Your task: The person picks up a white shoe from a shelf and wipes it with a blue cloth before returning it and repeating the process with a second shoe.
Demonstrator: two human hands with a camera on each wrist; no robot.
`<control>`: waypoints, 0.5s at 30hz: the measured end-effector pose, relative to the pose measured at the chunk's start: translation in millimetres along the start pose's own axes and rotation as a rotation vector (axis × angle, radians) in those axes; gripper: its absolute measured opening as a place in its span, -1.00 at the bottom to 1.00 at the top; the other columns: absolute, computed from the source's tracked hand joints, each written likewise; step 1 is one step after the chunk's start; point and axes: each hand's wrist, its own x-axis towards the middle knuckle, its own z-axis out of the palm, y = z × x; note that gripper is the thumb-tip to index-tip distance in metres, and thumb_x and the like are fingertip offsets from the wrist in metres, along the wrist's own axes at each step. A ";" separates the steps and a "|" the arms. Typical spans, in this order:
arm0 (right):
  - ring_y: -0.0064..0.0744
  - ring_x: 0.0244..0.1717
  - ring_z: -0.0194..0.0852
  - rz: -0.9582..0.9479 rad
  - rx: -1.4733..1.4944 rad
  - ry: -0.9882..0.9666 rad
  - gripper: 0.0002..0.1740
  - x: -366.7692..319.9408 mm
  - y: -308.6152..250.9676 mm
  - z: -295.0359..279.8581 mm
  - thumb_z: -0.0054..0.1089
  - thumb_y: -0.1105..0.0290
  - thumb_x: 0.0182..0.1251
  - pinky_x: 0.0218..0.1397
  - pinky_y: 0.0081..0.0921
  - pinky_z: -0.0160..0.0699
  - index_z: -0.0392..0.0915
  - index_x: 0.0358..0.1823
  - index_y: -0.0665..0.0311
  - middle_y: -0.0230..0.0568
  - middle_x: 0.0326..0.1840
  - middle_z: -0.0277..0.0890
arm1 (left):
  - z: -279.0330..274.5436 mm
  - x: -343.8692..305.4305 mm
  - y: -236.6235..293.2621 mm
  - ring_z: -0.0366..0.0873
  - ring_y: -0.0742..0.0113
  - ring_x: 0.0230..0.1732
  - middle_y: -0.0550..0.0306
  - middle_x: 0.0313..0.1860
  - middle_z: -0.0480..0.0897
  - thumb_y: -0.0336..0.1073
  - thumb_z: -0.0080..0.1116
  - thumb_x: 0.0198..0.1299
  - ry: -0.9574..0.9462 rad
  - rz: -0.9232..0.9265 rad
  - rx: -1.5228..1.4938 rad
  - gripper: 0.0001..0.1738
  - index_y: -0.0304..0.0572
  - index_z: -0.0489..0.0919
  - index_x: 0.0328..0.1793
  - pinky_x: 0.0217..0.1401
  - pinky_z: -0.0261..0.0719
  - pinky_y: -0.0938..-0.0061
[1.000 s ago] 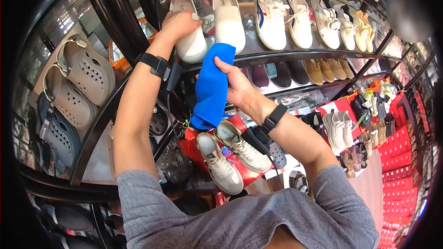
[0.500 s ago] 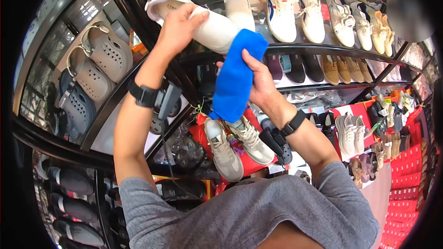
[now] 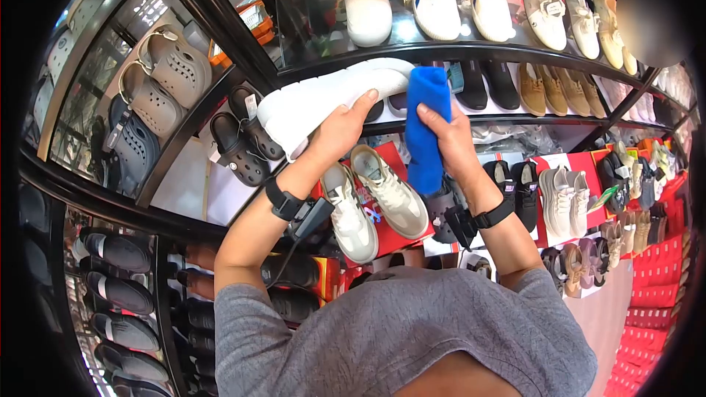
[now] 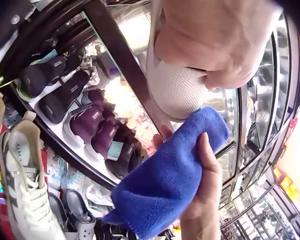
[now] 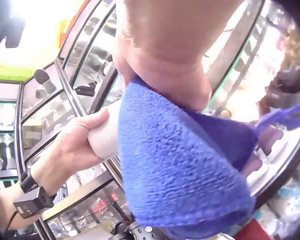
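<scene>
Head view: we see the left hand holding up a white shoe in front of the shelves, tipped so its sole side shows and its toe points right. The thumb lies along one side and the fingers wrap out of sight, pinching the shoe. The right hand grips a blue cloth just beside that toe, thumb on the front and fingers behind; we cannot tell whether cloth and shoe touch. We judge a slip to be the main danger: one hand alone supports the tilted shoe, so a harder push at the toe could twist it loose and drop it onto the beige sneakers below. A wide swing left could knock the dark clogs, and the cloth's loop, loose in the right wrist view, might snag. As for containers, the sneakers stand on a red box, whose inside we cannot see. Red boxes stack up at far right, their contents hidden too. An orange basket sits behind the frame at far left, too obscured to read, while the glass shelf above carries a white slip-on.
</scene>
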 end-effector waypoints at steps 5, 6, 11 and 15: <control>-0.34 -0.12 0.55 -0.554 -0.505 0.200 -0.46 3.3 -34.6 15.7 0.30 0.35 0.16 -0.06 -0.48 0.52 0.35 0.16 0.28 -0.10 -0.03 0.51 | 19.1 -8.1 -9.6 0.52 0.17 0.05 -0.06 -0.05 0.63 -0.01 -0.02 0.31 -0.007 0.142 0.240 -0.52 -0.33 0.56 0.05 0.14 0.38 0.43; -0.23 -0.05 0.55 -0.720 -0.664 0.169 -0.41 4.8 -42.2 23.9 0.31 0.37 0.13 0.02 -0.44 0.51 0.32 0.21 0.26 -0.05 0.03 0.49 | 23.3 -9.2 -12.0 0.51 0.08 0.10 -0.08 -0.02 0.62 0.02 -0.02 0.29 -0.090 0.150 0.270 -0.51 -0.28 0.58 0.04 0.18 0.37 0.37; -0.15 -0.02 0.49 -1.296 -1.056 -0.165 -0.30 -5.4 -62.7 96.1 0.20 0.56 -0.30 -0.01 -0.30 0.50 0.53 0.07 -0.03 -0.19 0.00 0.51 | 51.7 -16.1 -14.5 0.51 0.12 0.06 -0.06 0.00 0.59 -0.21 -0.03 0.31 0.254 0.608 0.080 -0.64 -0.23 0.50 0.13 0.16 0.39 0.32; -0.19 -0.04 0.46 -1.349 -1.064 -0.387 -0.42 -25.9 -40.8 116.0 0.21 0.44 -0.22 -0.10 -0.35 0.41 0.56 0.00 -0.13 -0.28 -0.06 0.52 | 47.0 -17.4 -28.6 0.50 0.13 0.09 -0.05 0.02 0.58 -0.21 -0.02 0.31 0.206 0.573 0.120 -0.63 -0.23 0.48 0.16 0.18 0.38 0.31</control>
